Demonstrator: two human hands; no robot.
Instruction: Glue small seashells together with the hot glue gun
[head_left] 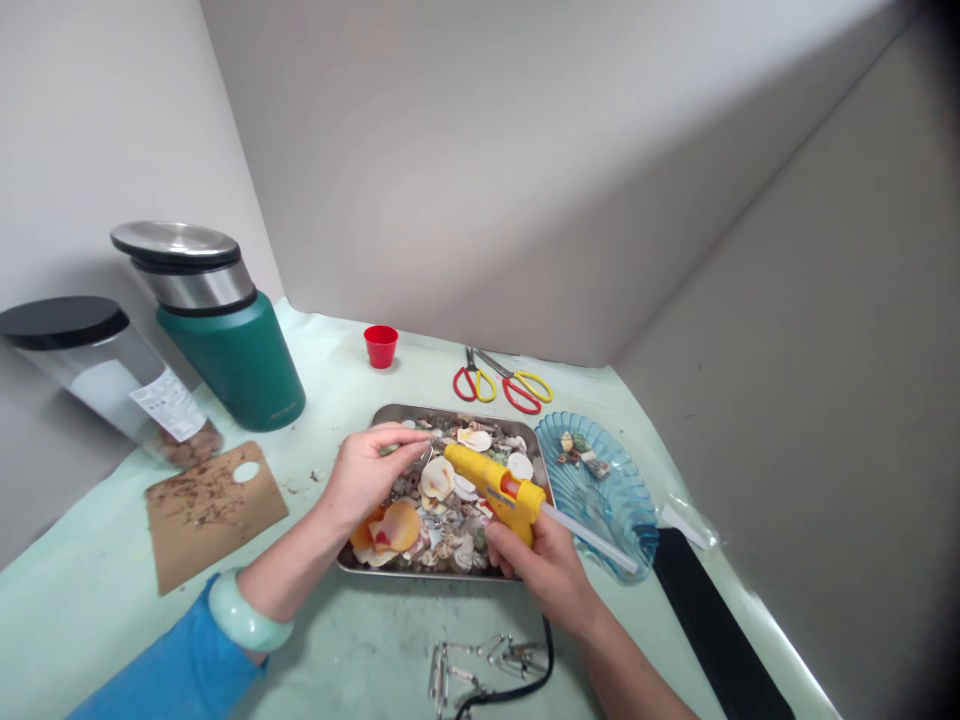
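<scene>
Over a metal tray (pixel 450 577) full of seashells, my right hand (pixel 536 565) is wrapped round the handle of a yellow glue gun (pixel 487 473), with a clear glue stick (pixel 592 540) sticking out of its back. The gun's nozzle points left, at the fingertips of my left hand (pixel 375 468). Those fingers are pinched together on a small thin metal piece (pixel 429 452), too small to make out well. Large orange and white shells (pixel 396 527) lie at the tray's lower left.
A blue shell-shaped dish (pixel 622 490) holds small shells. Behind stand a red cup (pixel 381 346) and two pairs of scissors (pixel 474 380). A green bottle (pixel 240 355), a clear jar (pixel 112 385) and brown cardboard (pixel 214 510) are left. Metal clips (pixel 480 675) and a black cord (pixel 550 650) lie in front.
</scene>
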